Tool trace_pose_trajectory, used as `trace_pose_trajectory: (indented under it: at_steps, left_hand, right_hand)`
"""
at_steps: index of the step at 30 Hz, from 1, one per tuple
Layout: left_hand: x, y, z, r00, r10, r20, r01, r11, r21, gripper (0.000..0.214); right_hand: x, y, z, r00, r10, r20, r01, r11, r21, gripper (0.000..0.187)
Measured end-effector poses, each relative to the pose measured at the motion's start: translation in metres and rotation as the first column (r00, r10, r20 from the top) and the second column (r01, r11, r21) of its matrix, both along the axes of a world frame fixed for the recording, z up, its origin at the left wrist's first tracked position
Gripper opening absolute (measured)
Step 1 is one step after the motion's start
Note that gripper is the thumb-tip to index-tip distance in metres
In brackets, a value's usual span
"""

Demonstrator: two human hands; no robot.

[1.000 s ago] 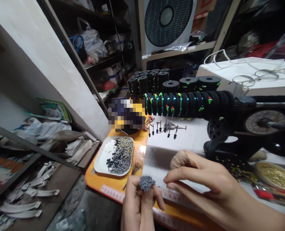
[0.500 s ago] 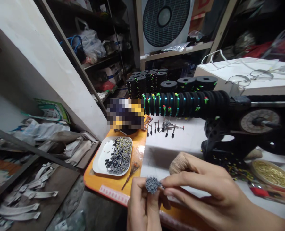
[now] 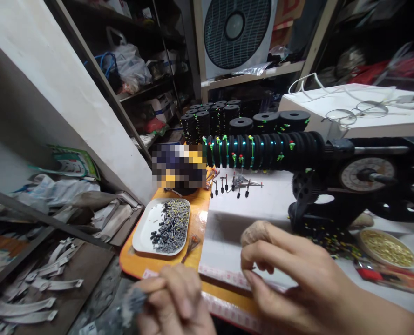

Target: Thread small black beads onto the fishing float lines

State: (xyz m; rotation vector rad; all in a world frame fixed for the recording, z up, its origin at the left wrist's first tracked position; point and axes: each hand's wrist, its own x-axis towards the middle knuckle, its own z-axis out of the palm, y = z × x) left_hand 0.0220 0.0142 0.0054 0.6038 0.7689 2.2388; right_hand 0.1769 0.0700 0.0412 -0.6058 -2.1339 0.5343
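Note:
My left hand (image 3: 179, 298) is low in the middle, closed around a bundle of thin grey-tipped pieces (image 3: 135, 300), smeared by motion. Right of it, my right hand (image 3: 290, 274) is held in a pinch over the white sheet (image 3: 227, 246). A tiny dark bit shows at its fingertips, too small to name. Tan wrapping covers one fingertip. Beyond the hands, a long black ribbed roller (image 3: 266, 151) carries green and blue line with small green, yellow and red beads. Several little black-ended pieces (image 3: 222, 186) hang beneath it.
A white tray (image 3: 142, 232) of small grey, black and yellow parts stands on the orange table (image 3: 128, 260). At right are a dial (image 3: 367, 174), a bowl of gold-coloured bits (image 3: 390, 249) and a red-handled tool (image 3: 367, 272). Black spools (image 3: 241, 123) and a fan (image 3: 234, 28) stand behind.
My left hand has moved left and down with the bundle, away from my right hand. The right hand has stayed nearly in place, now apart from the bundle. The view has shifted slightly.

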Motion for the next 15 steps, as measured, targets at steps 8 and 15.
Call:
trace_pose_trajectory:
  at_steps: [8, 15]
  left_hand:
    - [-0.004, 0.0, -0.007, 0.936, -0.343, -0.078, 0.309, 0.908, -0.285, 0.023]
    - [0.009, -0.007, -0.014, 0.808, -0.555, 0.196, 0.584, 0.713, -0.388, 0.034]
  right_hand:
    - [0.005, 0.002, 0.016, 0.993, 0.095, 0.063, -0.084, 0.984, -0.158, 0.016]
    - [0.006, 0.005, 0.01, 0.998, 0.048, 0.046, -0.037, 0.973, -0.227, 0.017]
